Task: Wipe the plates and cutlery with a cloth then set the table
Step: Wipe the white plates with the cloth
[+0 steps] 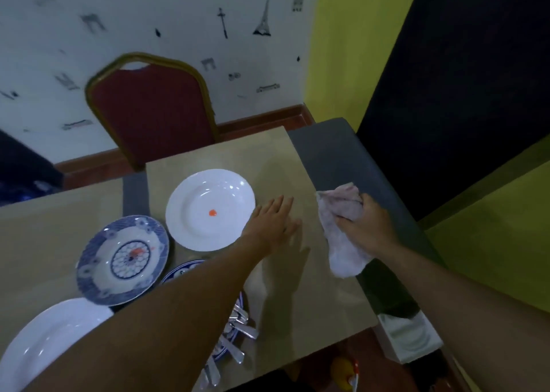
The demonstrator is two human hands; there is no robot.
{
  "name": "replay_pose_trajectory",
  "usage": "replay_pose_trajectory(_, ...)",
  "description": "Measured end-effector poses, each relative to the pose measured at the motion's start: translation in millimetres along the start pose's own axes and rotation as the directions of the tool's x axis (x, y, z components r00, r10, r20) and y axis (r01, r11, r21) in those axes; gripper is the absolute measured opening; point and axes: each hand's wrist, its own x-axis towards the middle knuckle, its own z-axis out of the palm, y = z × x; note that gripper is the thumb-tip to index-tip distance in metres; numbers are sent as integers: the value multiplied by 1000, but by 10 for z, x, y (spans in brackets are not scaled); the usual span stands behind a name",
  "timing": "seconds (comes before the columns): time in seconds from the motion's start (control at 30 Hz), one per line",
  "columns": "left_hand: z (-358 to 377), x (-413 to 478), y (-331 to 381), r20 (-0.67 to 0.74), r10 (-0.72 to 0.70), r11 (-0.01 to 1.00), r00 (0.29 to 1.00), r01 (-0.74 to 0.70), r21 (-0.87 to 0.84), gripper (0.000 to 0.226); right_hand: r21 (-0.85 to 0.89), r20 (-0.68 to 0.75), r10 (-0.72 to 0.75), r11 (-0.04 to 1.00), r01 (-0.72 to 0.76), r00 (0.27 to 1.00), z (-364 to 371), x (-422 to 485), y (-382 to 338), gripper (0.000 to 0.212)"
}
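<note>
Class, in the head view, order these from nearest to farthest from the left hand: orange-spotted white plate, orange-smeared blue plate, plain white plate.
1. orange-spotted white plate, beside the left hand.
2. orange-smeared blue plate, farther left.
3. plain white plate, bottom-left corner.

Four plates are lying on the table (312, 302). The far plate (210, 210) is sitting toward the far edge, in front of the chair (151, 105), which is standing between table and wall (148, 19). The middle plate (122, 260) is lying just beside it, nearer and to the left. The near plate (50, 341) is lying nearer still. A fourth plate (184, 269), mostly under the left forearm, is carrying the cutlery (238, 326). The left hand (275, 223) is reaching just right of the far plate. The right hand (366, 225) is gripping the cloth (342, 242) at the table's right edge.
</note>
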Motion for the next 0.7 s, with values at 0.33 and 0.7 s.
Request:
replay_pose_trajectory(0.33,-518,-729,-831,-185,-207,978,961,195,-77,64,33,103,-248,969,246,963,576,-23,-988,29)
replay_pose_trajectory(0.7,-662,-1506,-1775,-224,-390,910,893,337,-242,64,30,208,-380,923,382,901,1269,-308,-1818,31)
